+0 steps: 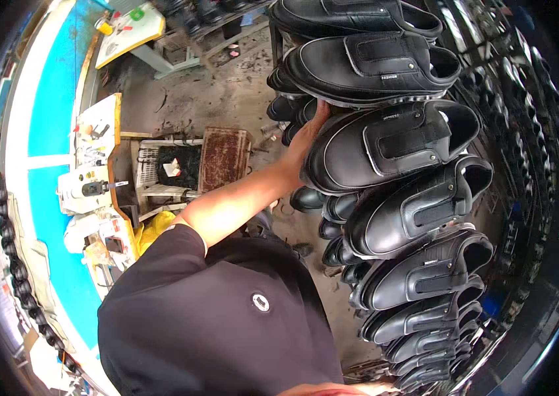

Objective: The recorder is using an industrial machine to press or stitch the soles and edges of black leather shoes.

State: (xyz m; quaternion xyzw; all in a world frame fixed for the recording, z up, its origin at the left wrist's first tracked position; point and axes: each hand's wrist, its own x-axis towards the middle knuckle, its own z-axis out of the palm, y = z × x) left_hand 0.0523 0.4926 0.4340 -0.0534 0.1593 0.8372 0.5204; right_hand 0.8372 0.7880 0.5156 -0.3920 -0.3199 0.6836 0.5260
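Note:
My left arm reaches across to a rack of black slip-on shoes, and my left hand [315,119] is at the toe of one black shoe [391,145]. A thumb points up toward the sole of the black shoe above [375,69]. The other fingers are hidden behind the shoes, so their grip does not show. At the bottom edge, my right forearm stretches toward the lower shoes [424,343]. Of my right hand [381,388] only a small part shows beside them, its fingers not clear.
More shoes hang in a second layer behind the front row. On the left are a white plastic crate [151,165], a brown worn board [223,158] and a cluttered workbench [94,142]. A small table [137,43] stands farther off. Dark racks [523,132] line the right.

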